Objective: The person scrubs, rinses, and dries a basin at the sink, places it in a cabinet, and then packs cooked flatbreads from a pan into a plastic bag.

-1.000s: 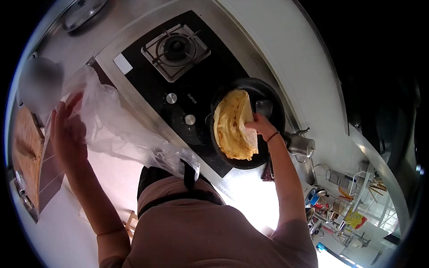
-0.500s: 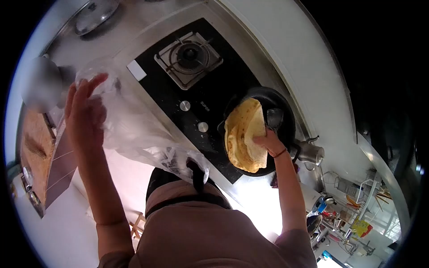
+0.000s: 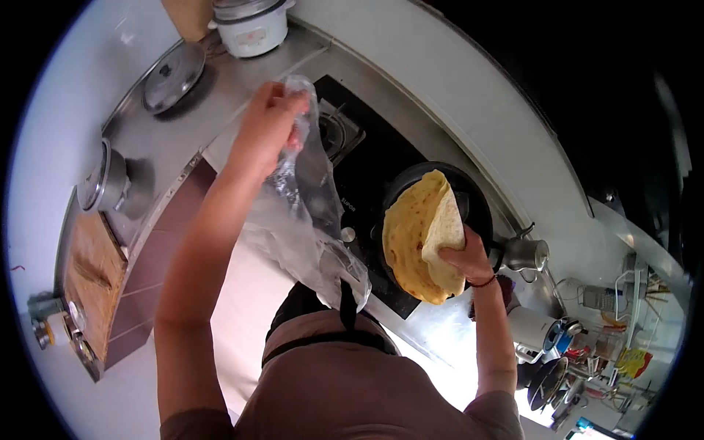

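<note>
My right hand (image 3: 471, 257) grips a large, thin, golden-brown flatbread (image 3: 412, 238) by its right edge, with the thumb on top. The flatbread is partly folded over and lies above a black frying pan (image 3: 480, 192) on the cooktop, covering much of it. My left hand (image 3: 268, 126) is raised with its fingers closed on the upper end of a clear plastic bag (image 3: 312, 246). The bag hangs down from there towards my waist, across the cooktop's near edge. Whether the bag's mouth is open, I cannot tell.
Beside the pan is a black gas cooktop (image 3: 374, 172) with a bare burner (image 3: 334, 134). A metal pot (image 3: 526, 254) stands behind the pan handle. A white rice cooker (image 3: 251, 31), a pan lid (image 3: 174, 76), a lidded pot (image 3: 106, 180) and a wooden board (image 3: 94, 282) sit around the counter.
My left hand has swung right, towards the cooktop, and its fingers have closed on the bag's top. The flatbread stays in my right hand over the pan. The camera view has shifted.
</note>
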Tool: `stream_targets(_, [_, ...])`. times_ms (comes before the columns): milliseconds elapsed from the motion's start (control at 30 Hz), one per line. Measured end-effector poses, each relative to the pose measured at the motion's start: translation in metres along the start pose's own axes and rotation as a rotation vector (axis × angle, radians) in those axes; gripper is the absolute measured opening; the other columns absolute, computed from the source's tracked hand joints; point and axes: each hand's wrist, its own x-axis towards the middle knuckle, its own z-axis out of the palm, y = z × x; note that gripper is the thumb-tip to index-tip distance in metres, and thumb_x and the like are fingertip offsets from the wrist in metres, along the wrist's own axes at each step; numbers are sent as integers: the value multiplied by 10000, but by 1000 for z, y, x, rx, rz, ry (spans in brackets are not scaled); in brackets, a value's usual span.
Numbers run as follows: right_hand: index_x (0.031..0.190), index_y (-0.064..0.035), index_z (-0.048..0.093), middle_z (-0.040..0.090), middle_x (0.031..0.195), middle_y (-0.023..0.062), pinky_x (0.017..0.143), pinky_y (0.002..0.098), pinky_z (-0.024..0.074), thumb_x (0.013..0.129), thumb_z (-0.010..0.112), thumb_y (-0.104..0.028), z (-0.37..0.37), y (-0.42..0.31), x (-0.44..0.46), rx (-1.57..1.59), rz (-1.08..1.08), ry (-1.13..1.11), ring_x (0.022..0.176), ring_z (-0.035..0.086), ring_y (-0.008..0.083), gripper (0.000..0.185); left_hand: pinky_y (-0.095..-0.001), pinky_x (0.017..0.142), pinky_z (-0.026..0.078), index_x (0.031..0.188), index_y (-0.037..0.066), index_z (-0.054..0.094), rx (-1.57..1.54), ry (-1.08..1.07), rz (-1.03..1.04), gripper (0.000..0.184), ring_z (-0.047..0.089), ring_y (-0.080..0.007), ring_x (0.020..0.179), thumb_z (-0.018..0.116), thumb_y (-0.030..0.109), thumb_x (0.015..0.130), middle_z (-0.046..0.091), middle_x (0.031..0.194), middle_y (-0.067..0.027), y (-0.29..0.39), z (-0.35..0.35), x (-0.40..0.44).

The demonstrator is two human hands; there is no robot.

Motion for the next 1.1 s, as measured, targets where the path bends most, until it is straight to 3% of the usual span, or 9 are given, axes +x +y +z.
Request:
stream_targets(67, [1114, 25, 552, 620, 989, 71, 821, 294, 473, 637, 715, -100, -5, -27, -12, -12, -66, 17, 903, 575, 138, 519, -268, 393, 389, 971, 6, 475, 81, -76, -105, 295, 414, -95, 438, 603, 227, 824, 532, 778, -65, -1, 16, 13])
stream_targets(167, [1090, 41, 550, 619, 952, 83, 797, 285, 460, 612, 732, -155, -7, -79, -29, -246, -203, -99, 865, 564, 131, 547, -286, 394, 402, 972, -7, 460, 217, -162, -106, 313, 433, -114, 440, 589, 239, 828, 521, 767, -74, 0, 42, 35])
stream_targets(300, [1107, 25, 550, 615, 936, 78, 811, 280, 456, 609, 735, -182, -1, -134, -42, -359, -270, -202, 870, 565, 144, 570, -298, 403, 418, 975, -13, 456, 359, -221, -70, 336, 473, -149, 472, 573, 269, 836, 516, 760, -83, 0, 71, 48])
stream_targets(433, [1126, 18, 548, 618, 957, 87, 813, 284, 460, 615, 722, -200, 13, -169, -52, -290, -226, -245, 884, 569, 153, 582, -292, 399, 397, 964, -4, 459, 278, -363, -78, 330, 462, -138, 473, 574, 281, 843, 530, 737, -88, -5, 78, 40])
stream_targets(600, [1109, 20, 555, 617, 948, 86, 804, 286, 465, 612, 699, -181, 27, -175, -45, -229, -152, -278, 871, 571, 157, 555, -259, 394, 342, 963, 44, 455, 228, -534, -188, 293, 412, -100, 467, 577, 287, 854, 564, 794, -95, 17, 74, 18])
stream_targets(700, [1087, 1, 569, 620, 933, 78, 786, 288, 470, 612, 673, -159, 34, -160, -34, -356, -132, -301, 857, 577, 153, 512, -228, 415, 340, 967, 83, 461, 285, -729, -189, 245, 408, -83, 481, 541, 300, 883, 568, 844, -53, 43, 62, 2])
stream_targets(933, [1062, 14, 570, 622, 924, 70, 789, 279, 465, 630, 700, -162, 55, -134, -16, -272, -105, -367, 854, 567, 145, 485, -202, 392, 284, 956, 88, 449, 374, -708, -82, 188, 393, -54, 466, 517, 256, 904, 569, 851, -36, 65, 71, -35])
stream_targets(1000, [1030, 25, 580, 619, 912, 67, 772, 278, 470, 633, 704, -142, 66, -132, -6, -350, -73, -374, 841, 570, 143, 448, -210, 392, 287, 957, 73, 443, 287, -847, -19, 173, 415, -60, 480, 497, 232, 919, 556, 840, -34, 60, 78, -41])
stream_targets(1100, [990, 25, 607, 625, 872, 75, 737, 296, 483, 606, 708, -134, 83, -118, 11, -163, 1, -331, 804, 590, 162, 428, -226, 393, 305, 944, 60, 441, 382, -814, 55, 161, 410, -58, 498, 494, 211, 921, 530, 802, -32, 76, 75, -70])
